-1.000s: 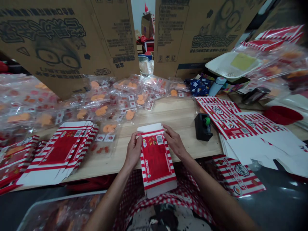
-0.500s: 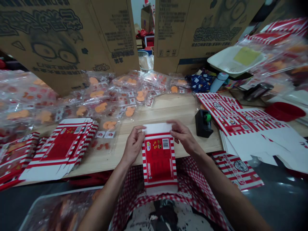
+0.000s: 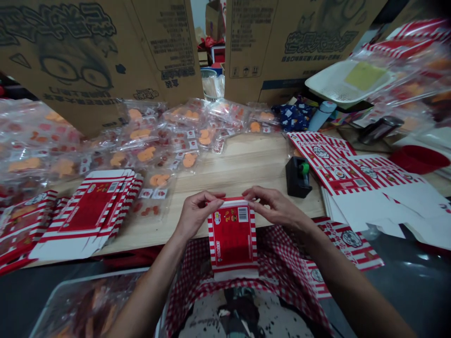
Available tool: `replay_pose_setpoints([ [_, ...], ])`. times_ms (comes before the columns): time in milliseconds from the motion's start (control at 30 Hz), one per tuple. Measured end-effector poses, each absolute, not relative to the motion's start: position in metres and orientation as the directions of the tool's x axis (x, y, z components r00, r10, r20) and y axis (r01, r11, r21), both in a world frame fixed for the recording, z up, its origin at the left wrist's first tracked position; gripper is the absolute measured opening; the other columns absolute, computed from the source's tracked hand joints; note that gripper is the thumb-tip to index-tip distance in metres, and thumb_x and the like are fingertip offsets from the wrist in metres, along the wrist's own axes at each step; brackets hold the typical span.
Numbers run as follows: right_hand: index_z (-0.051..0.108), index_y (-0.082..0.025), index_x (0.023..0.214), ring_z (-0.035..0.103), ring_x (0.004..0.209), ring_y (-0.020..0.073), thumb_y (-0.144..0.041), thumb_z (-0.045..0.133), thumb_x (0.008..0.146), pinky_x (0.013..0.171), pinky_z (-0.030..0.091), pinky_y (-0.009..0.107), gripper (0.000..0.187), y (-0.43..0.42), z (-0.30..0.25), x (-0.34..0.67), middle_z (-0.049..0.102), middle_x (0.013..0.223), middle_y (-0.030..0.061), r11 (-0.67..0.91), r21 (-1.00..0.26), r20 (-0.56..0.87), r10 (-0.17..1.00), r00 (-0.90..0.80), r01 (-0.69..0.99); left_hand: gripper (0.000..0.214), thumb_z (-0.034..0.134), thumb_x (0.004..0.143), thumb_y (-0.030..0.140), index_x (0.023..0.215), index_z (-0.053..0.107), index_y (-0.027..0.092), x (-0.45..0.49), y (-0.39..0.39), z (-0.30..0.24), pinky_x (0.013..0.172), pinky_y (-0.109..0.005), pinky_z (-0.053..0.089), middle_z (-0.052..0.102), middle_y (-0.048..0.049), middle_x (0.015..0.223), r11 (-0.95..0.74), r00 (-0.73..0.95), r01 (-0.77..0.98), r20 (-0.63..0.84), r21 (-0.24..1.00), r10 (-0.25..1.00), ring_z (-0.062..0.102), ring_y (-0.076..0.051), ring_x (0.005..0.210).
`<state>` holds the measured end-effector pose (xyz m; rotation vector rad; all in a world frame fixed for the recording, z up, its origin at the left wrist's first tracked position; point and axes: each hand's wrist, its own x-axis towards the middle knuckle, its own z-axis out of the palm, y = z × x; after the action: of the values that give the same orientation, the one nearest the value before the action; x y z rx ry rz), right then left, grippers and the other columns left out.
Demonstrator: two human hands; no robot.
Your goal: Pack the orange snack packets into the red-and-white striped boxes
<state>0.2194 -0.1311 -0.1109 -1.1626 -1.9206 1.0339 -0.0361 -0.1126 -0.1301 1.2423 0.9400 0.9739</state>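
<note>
Red-and-white striped rectangular cardboard box (image 3: 232,237) is at center, in front of the torso, printed panel facing up. Panel is solid red inside a striped border: barcode at far right corner, small coloured pictures beside it, pale print along the left side. White strip at the near end; narrow white and red bands at the far end.

Left hand (image 3: 198,212) pinches the far left corner, thumb on the near side, fingers curled beyond. Right hand (image 3: 273,206) pinches the far right corner, fingers bent over the top edge. Fingertips nearly meet across that edge.

Box's near end sticks out past the front edge of the pale wood bench (image 3: 234,164), over a red-and-white checked cloth (image 3: 282,258). Can't tell if the box touches the bench edge.

Room: bare wood runs beyond the hands up to the clear plastic packets with orange pieces (image 3: 207,136). Left limit: stack of striped flattened boxes (image 3: 93,206), near the bench's front edge. Right limit: black tape dispenser (image 3: 298,180), then striped printed card sheets (image 3: 327,162).
</note>
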Motion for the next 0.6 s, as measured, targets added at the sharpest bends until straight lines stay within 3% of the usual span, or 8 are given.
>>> replay_pose_setpoints([
  [100,0.057,-0.018,0.092,0.053,0.071,0.0143,-0.029,0.053,0.094,0.064,0.042,0.027,0.012,-0.128,-0.103,0.223,0.060,0.080,0.0013,0.222,-0.887,0.040,0.910,-0.412,0.406,0.035,0.087,0.072,0.033,0.098,0.069,0.017,-0.027,-0.117,-0.119,0.076,-0.027,0.054,0.079,-0.0080,0.099,0.142,0.265,-0.113,-0.108,0.983,0.958,0.072,-0.017,0.081],
  [233,0.058,-0.018,0.112,0.056,0.074,0.0143,-0.026,0.053,0.092,0.066,0.044,0.026,0.022,-0.124,-0.094,0.225,0.064,0.089,0.0028,0.175,-0.900,-0.018,0.900,-0.435,0.399,0.045,0.088,0.069,0.034,0.107,0.071,0.017,-0.022,-0.120,-0.104,0.072,-0.024,0.055,0.079,-0.0061,0.092,0.206,0.262,-0.123,-0.169,0.971,0.950,0.071,-0.015,0.074],
  [367,0.065,-0.017,0.093,0.053,0.067,0.0133,-0.022,0.050,0.091,0.063,0.040,0.026,0.016,-0.123,-0.077,0.224,0.063,0.077,0.0014,0.267,-0.815,-0.004,0.885,-0.466,0.514,0.037,0.086,0.073,0.038,0.101,0.076,0.017,-0.024,-0.120,-0.097,0.065,-0.021,0.052,0.078,-0.0030,0.079,0.206,0.256,-0.103,-0.174,0.973,0.951,0.068,-0.012,0.066],
  [533,0.054,-0.019,0.086,0.049,0.063,0.0128,-0.020,0.053,0.086,0.057,0.036,0.024,0.001,-0.123,-0.067,0.220,0.058,0.070,-0.0009,0.281,-0.811,0.026,0.894,-0.448,0.513,0.029,0.080,0.079,0.042,0.092,0.080,0.016,-0.025,-0.119,-0.097,0.065,-0.022,0.051,0.078,-0.0042,0.081,0.213,0.267,-0.114,-0.176,0.970,0.948,0.067,-0.013,0.067],
  [600,0.050,-0.020,0.084,0.048,0.062,0.0127,-0.019,0.054,0.084,0.056,0.035,0.024,0.004,-0.124,-0.070,0.218,0.056,0.069,-0.0013,0.275,-0.808,0.016,0.894,-0.447,0.521,0.030,0.079,0.080,0.043,0.092,0.080,0.016,-0.026,-0.119,-0.099,0.066,-0.023,0.052,0.079,-0.0056,0.084,0.244,0.282,-0.119,-0.203,0.962,0.938,0.067,-0.014,0.069],
])
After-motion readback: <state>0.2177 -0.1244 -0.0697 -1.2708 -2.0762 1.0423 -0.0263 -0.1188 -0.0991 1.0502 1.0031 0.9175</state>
